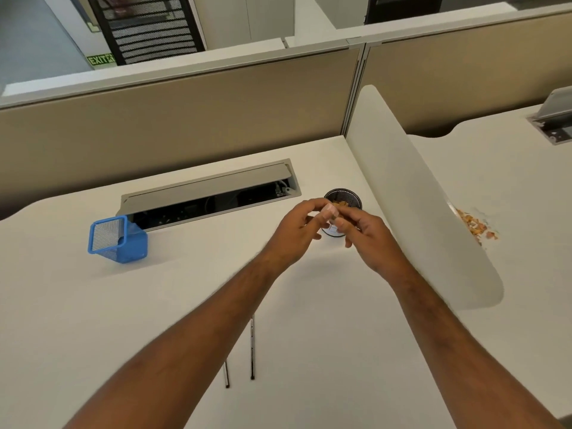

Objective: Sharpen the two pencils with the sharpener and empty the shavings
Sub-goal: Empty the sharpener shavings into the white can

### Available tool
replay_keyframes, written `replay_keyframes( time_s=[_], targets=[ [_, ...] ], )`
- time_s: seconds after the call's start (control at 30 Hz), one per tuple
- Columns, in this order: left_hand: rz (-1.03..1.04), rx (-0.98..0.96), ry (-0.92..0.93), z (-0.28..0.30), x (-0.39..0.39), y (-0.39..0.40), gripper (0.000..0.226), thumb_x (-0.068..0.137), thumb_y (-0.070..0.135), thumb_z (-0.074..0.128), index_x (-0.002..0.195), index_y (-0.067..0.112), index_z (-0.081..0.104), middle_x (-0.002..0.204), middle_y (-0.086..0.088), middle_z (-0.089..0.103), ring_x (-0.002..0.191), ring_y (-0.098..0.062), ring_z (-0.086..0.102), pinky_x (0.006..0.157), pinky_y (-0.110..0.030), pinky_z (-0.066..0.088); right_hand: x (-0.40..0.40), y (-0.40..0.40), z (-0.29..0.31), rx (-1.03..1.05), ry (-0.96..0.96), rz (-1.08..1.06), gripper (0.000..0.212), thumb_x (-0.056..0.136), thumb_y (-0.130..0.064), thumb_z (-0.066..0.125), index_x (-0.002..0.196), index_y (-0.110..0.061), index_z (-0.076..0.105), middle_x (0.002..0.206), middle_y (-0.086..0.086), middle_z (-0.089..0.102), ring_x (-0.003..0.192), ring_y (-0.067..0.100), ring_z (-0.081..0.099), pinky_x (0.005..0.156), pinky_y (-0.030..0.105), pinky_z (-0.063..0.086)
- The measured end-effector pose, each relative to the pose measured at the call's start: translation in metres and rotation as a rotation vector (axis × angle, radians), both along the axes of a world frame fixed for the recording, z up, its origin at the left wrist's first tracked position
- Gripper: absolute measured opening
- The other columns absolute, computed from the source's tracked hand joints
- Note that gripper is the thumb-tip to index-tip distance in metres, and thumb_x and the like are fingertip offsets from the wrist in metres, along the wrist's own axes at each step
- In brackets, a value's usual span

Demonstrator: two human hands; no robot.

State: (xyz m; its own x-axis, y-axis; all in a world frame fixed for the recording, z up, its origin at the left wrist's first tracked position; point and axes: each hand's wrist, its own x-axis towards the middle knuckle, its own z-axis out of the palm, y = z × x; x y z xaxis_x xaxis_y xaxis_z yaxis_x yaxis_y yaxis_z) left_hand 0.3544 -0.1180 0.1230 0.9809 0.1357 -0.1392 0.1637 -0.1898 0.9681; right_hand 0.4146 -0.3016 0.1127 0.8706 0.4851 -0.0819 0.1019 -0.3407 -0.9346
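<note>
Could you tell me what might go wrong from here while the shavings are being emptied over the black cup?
1. Both hands, left hand and right hand, hold the small clear sharpener over the near rim of the black cup, so shavings could drop onto the desk.
2. Either hand might nudge the cup and tip it, as they are very close to it.
3. The two pencils lie under the forearms; drawing the arms back could roll them.

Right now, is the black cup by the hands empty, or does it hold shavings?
Not empty. Orange-brown shavings show inside the black cup, just beyond both hands' fingers. How full it is, cannot tell.
</note>
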Motion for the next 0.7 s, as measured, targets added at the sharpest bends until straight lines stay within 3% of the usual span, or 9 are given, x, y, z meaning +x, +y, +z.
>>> replay_keyframes(
  time_s=[0.17, 0.37, 0.47, 0.6, 0.7],
  targets=[
    [0.000, 0.009, -0.035, -0.002, 0.030, -0.007, 0.033, 0.116, 0.039, 0.057, 0.140, 0.021, 0.072, 0.139, -0.001, 0.073, 0.118, -0.018, 0.074, 0.077, -0.018, 0.058, 0.021, -0.001, 0.000, -0.004, -0.044, -0.060, 0.030, 0.111, -0.029, 0.059, 0.138, -0.022, 0.071, 0.097, -0.023, 0.072, 0.073, -0.016, 0.063, 0.062, 0.010, 0.051],
    [-0.038, 0.055, -0.047, -0.010, 0.054, -0.007, 0.029, 0.117, 0.036, 0.056, 0.131, 0.022, 0.077, 0.131, -0.002, 0.077, 0.124, -0.025, 0.073, 0.086, -0.025, 0.054, 0.042, -0.011, 0.002, -0.074, -0.093, -0.009, 0.033, 0.113, -0.021, 0.054, 0.143, -0.021, 0.068, 0.114, 0.006, 0.070, 0.063, 0.001, 0.058, 0.063, 0.017, 0.052],
    [0.003, 0.046, -0.060, -0.012, 0.059, -0.013, 0.028, 0.117, 0.037, 0.057, 0.127, 0.022, 0.078, 0.121, 0.009, 0.081, 0.117, -0.013, 0.076, 0.085, -0.012, 0.053, 0.049, -0.012, 0.000, -0.093, -0.107, -0.020, 0.033, 0.112, -0.020, 0.055, 0.143, -0.018, 0.067, 0.116, 0.006, 0.068, 0.066, -0.012, 0.060, 0.061, 0.013, 0.051],
    [0.001, 0.037, -0.025, -0.015, 0.063, -0.009, 0.024, 0.117, 0.032, 0.056, 0.124, 0.026, 0.079, 0.097, 0.039, 0.079, 0.099, 0.015, 0.074, 0.076, -0.003, 0.052, 0.056, -0.017, -0.005, -0.106, -0.082, 0.007, 0.032, 0.113, -0.021, 0.055, 0.142, -0.022, 0.068, 0.116, 0.006, 0.068, 0.065, -0.009, 0.060, 0.059, 0.014, 0.051],
    [-0.009, 0.014, -0.010, -0.017, 0.065, -0.005, 0.021, 0.116, 0.028, 0.059, 0.125, 0.026, 0.078, 0.097, 0.040, 0.079, 0.094, 0.018, 0.074, 0.073, -0.002, 0.052, 0.057, -0.019, -0.009, -0.103, -0.090, 0.022, 0.031, 0.112, -0.023, 0.055, 0.141, -0.029, 0.067, 0.112, -0.002, 0.067, 0.069, -0.012, 0.061, 0.059, 0.014, 0.051]
  ],
)
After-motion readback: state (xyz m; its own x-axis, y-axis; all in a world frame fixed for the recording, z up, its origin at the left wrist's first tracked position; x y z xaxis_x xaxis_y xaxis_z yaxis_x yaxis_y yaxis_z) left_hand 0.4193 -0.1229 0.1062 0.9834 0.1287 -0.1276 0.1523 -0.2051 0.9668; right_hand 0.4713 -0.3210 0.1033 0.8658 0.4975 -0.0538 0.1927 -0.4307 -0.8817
